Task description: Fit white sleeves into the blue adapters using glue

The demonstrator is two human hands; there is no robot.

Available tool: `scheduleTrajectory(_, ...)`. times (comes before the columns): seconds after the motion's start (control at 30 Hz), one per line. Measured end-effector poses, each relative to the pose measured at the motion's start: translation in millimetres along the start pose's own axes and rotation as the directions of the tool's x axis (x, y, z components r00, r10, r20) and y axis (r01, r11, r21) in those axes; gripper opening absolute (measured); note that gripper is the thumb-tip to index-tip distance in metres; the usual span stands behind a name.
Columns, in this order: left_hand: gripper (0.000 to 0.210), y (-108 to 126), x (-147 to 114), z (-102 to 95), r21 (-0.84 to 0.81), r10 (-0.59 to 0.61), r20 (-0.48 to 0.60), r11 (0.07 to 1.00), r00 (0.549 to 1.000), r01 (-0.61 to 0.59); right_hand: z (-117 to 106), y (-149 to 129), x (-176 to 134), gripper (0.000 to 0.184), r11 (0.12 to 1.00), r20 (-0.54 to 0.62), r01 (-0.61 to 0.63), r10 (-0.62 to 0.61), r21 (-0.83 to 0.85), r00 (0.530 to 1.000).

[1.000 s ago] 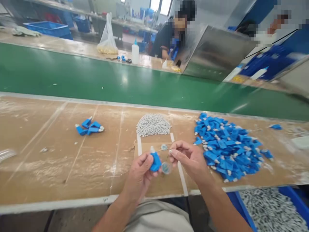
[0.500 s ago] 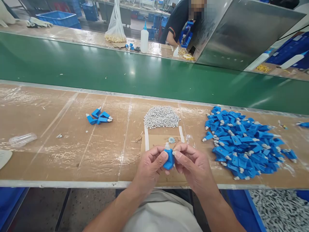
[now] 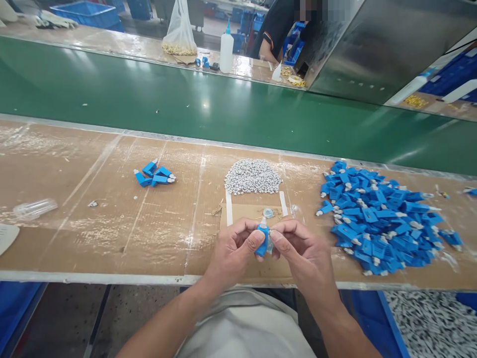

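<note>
My left hand pinches a small blue plastic part with a whitish tip pointing up, thumb on its face. Close against its right side, my right hand has thumb and forefinger pressed together on a small pale piece, mostly hidden by the fingertips. Just beyond the hands lies a heap of small grey-white pieces. To the right spreads a large pile of similar blue parts with pale tips. A small group of blue parts rests on the cardboard-covered table at the left.
A green belt runs behind the table. Beyond it stand a white squeeze bottle, a plastic bag and a metal hood; a person bends beside it. A clear plastic cup lies left. Bins sit below the table.
The blue part has turned in my left hand and now shows a narrower side. My right fingertips stay at its right side. The view has shifted slightly.
</note>
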State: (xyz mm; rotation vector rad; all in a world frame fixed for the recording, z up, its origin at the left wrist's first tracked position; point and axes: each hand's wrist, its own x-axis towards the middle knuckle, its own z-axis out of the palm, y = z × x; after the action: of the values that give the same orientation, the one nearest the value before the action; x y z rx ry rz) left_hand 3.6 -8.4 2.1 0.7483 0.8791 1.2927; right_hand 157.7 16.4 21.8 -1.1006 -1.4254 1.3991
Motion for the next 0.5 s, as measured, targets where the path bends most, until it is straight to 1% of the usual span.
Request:
scheduleTrajectory(0.07, 0.033, 2.7, 0.5, -3.4, 0.003, -0.002, 0.048, 1.000, 0.999, 0.001, 0.1, 2.3, 1.5, 0.017, 0.990, 0.049, -0.061, 0.055, 0.128, 0.997)
scheduleTrajectory(0.13, 0.031, 5.2, 0.6, -5.9, -0.007, 0.000, 0.099, 1.000, 0.995, 0.001, -0.3, 4.6, 2.8, 0.016, 0.960, 0.080, -0.123, 0.106, 0.251, 0.991)
scheduleTrajectory(0.2, 0.029, 7.9, 0.6, -6.9, -0.021, -0.001, 0.143, 1.000, 0.990, 0.004, -1.7, 6.8, 3.4, 0.022, 0.933, 0.086, -0.156, 0.136, 0.325, 0.987)
scheduleTrajectory(0.27, 0.028, 10.3, 0.6, -6.6, -0.035, -0.001, 0.172, 0.999, 0.985, 0.007, -4.2, 8.9, 3.1, 0.031, 0.920, 0.097, -0.173, 0.148, 0.351, 0.984)
scheduleTrajectory(0.3, 0.027, 11.3, 0.6, -6.0, -0.040, -0.003, 0.186, 0.999, 0.983, 0.011, -5.7, 9.9, 2.8, 0.032, 0.916, 0.109, -0.180, 0.150, 0.359, 0.983)
scheduleTrajectory(0.4, 0.027, 12.3, 0.7, -4.0, -0.048, -0.017, 0.222, 0.998, 0.975, 0.028, -10.0, 12.2, 1.9, 0.027, 0.898, 0.158, -0.215, 0.165, 0.384, 0.973)
scheduleTrajectory(0.5, 0.027, 10.5, 0.5, -2.6, -0.072, -0.036, 0.246, 0.996, 0.969, 0.055, -11.5, 13.7, 2.2, 0.026, 0.877, 0.187, -0.228, 0.161, 0.424, 0.969)
